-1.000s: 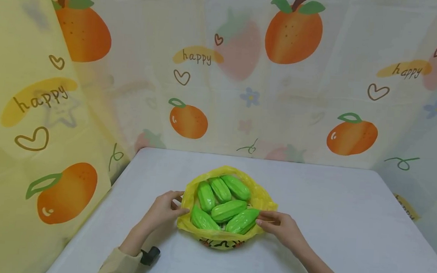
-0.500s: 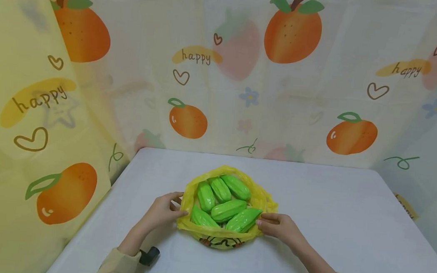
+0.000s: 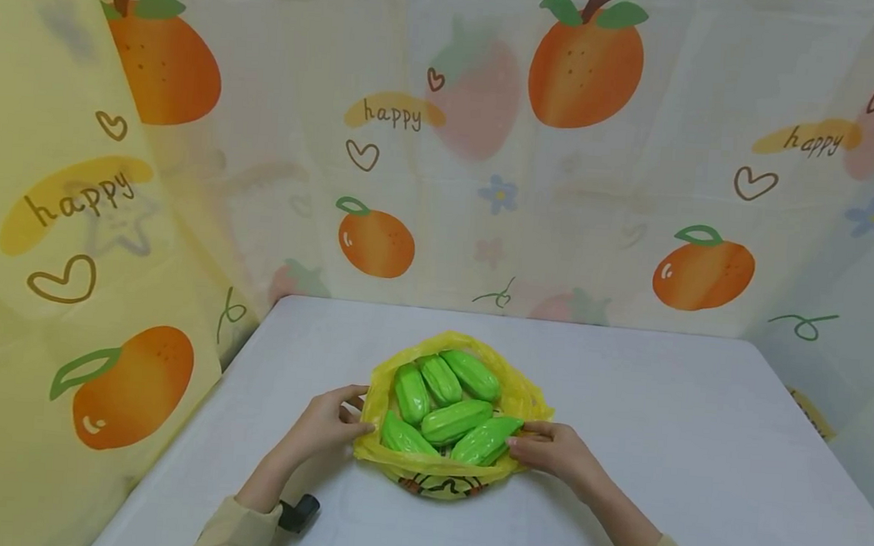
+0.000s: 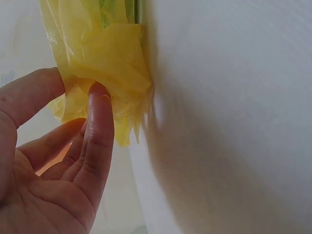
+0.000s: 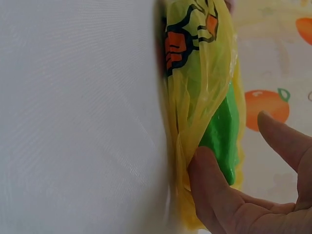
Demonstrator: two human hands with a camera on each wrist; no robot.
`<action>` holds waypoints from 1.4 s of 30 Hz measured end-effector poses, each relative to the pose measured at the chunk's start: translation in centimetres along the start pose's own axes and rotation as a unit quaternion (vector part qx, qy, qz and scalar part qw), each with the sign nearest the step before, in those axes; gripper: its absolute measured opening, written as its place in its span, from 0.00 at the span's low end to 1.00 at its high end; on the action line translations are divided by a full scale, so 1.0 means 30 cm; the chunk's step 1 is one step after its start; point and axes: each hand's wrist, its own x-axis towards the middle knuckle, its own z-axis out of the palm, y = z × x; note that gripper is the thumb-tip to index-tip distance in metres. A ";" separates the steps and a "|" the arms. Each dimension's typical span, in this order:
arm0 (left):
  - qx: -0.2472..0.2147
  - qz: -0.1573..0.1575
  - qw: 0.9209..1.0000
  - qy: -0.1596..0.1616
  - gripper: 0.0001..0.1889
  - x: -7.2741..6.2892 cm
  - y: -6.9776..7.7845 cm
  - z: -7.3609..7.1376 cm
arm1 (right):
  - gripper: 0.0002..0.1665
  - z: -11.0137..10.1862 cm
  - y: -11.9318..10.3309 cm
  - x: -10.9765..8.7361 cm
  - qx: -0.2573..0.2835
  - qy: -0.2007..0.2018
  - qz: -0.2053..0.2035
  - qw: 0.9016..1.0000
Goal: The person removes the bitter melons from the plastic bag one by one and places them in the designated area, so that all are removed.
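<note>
A crumpled yellow plastic bag (image 3: 445, 476) lies on the table, its mouth spread wide in the head view. Several glossy green, ridged, gourd-like vegetables (image 3: 458, 422) lie inside it. My left hand (image 3: 323, 420) pinches the bag's left edge; bunched yellow film shows between its fingers (image 4: 100, 126) in the left wrist view. At the right edge is my right hand (image 3: 564, 458), beside the pointed tip of one green vegetable (image 5: 224, 131). One right fingertip (image 5: 204, 158) touches the bag, while another digit stands apart from it. The bag's underside is hidden.
A white-covered table (image 3: 661, 420) surrounds the bag. A fruit-printed curtain (image 3: 289, 105) hangs behind it and along the sides. Black wrist devices are on both forearms, beside light sleeves.
My right hand and forearm have shifted slightly left, its fingers a little further over the vegetable's tip. The left hand and the bag look almost unchanged.
</note>
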 end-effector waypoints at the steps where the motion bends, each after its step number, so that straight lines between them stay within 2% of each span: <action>1: -0.001 0.000 1.000 0.000 0.32 0.000 0.000 0.000 | 0.46 0.002 0.000 0.003 0.003 0.001 0.000 1.000; 9: -0.006 0.005 1.000 -0.009 0.33 0.000 -0.001 0.000 | 0.47 0.026 -0.002 0.014 0.018 0.010 -0.002 1.000; 18: -0.011 0.008 1.000 -0.015 0.33 0.002 -0.009 0.001 | 0.43 0.063 -0.003 0.023 0.033 0.054 -0.003 0.998; 25: -0.013 0.011 1.000 -0.016 0.34 -0.001 -0.007 0.000 | 0.39 0.084 -0.014 0.030 0.024 0.090 -0.017 0.996; 29: -0.010 0.011 1.000 -0.016 0.34 -0.002 -0.005 -0.001 | 0.38 0.090 -0.016 0.035 0.030 0.087 -0.024 0.995; 42: -0.007 0.011 1.000 -0.014 0.34 0.001 -0.010 0.001 | 0.43 0.125 -0.024 0.040 0.050 0.075 -0.026 0.996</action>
